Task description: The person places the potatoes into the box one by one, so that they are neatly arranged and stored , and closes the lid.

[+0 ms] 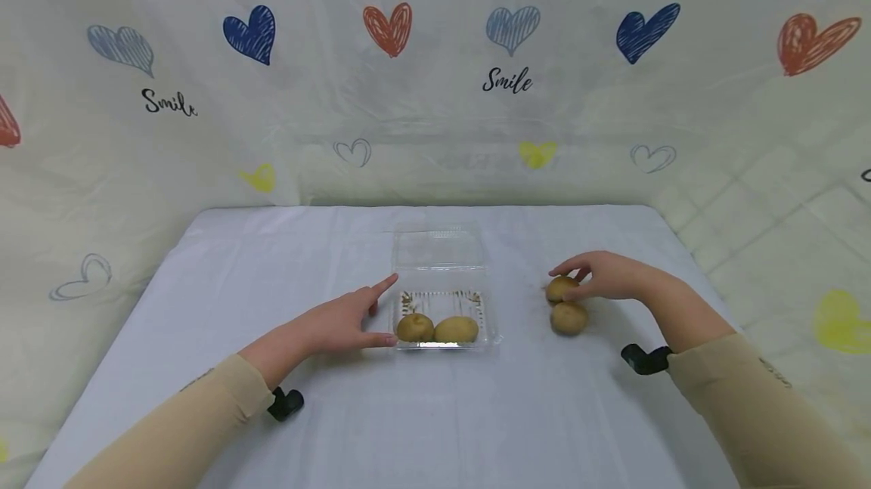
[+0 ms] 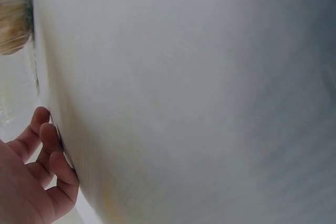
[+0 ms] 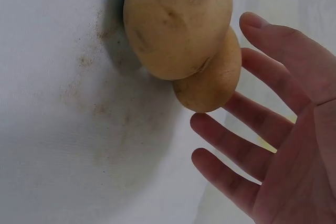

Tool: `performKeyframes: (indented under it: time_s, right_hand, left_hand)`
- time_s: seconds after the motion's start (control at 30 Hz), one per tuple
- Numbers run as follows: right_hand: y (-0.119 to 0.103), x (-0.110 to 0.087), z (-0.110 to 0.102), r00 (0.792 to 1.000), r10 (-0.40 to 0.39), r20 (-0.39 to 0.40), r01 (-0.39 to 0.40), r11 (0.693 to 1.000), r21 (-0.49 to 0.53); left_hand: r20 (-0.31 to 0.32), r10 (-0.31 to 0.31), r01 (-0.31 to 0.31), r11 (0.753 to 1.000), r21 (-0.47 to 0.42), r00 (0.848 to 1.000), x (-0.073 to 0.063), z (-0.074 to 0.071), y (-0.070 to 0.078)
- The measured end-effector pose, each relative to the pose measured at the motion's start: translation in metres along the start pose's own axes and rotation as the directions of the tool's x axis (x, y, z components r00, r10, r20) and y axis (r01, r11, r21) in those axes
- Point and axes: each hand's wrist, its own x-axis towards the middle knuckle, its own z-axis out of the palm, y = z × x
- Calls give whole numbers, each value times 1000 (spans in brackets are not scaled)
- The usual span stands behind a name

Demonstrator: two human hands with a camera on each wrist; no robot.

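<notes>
In the head view a clear plastic box (image 1: 438,347) stands with its lid (image 1: 438,249) folded back. A round potato (image 1: 415,328) and a longer potato (image 1: 456,329) lie side by side along its near wall. My left hand (image 1: 343,320) is at the box's left edge, index finger and thumb spread. To the right, two more potatoes lie on the table, a far potato (image 1: 561,289) and a near potato (image 1: 568,318). My right hand (image 1: 604,277) reaches around the far one. In the right wrist view its fingers (image 3: 252,156) are spread beside that potato (image 3: 212,85), the thumb apart from it.
A white cloth covers the table (image 1: 422,413). Specks of dirt (image 3: 86,61) dot the cloth beside the loose potatoes. Behind the table hangs a pale sheet (image 1: 435,111) printed with hearts. Each wrist carries a small black camera, such as the right one (image 1: 646,359).
</notes>
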Motion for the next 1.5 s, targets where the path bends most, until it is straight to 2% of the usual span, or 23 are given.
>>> performKeyframes:
  time_s: [0.43,0.93,1.1,1.33,1.5]
  right_hand:
    - [14,8,4,999,14,36,-17,996,84]
    - [10,7,4,998,1,-65,3,998,61]
    - [2,6,1,994,-28,-102,33,998,46]
    - [-26,2,-3,991,-53,-122,59,997,46]
    - [-45,9,0,987,-95,-131,98,995,19]
  left_hand:
    - [24,2,-2,1000,-7,1000,3,-1,0]
    - [20,5,-5,1000,2,1000,4,1,-2]
    - [14,5,-5,1000,3,1000,2,0,-1]
    - [18,7,-7,1000,2,1000,3,0,1]
    - [22,1,-1,1000,6,1000,2,-1,2]
